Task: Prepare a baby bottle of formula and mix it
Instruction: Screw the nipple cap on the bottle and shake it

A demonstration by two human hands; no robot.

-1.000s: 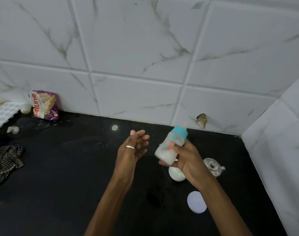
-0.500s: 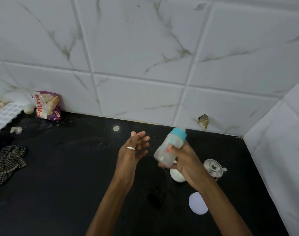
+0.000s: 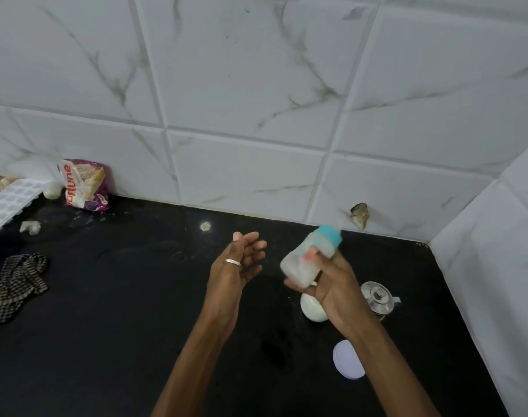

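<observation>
Baby bottle (image 3: 309, 258) — tilted, gripped in right hand (image 3: 336, 285)

one bottle (image 3: 300, 263), one packet (image 3: 84, 185), one cloth (image 3: 16, 281)

The bottle (image 3: 309, 257) is blurred, its print unreadable; the right hand (image 3: 336, 284) covers its four-o'clock side. The same hand hides part of the bowl (image 3: 310, 307) (contents unseen), and the forearm (image 3: 392, 365) overlaps the lid (image 3: 345, 361). At nine o'clock the edge cuts off the tray (image 3: 7, 203) and cloth (image 3: 16, 284).
</observation>
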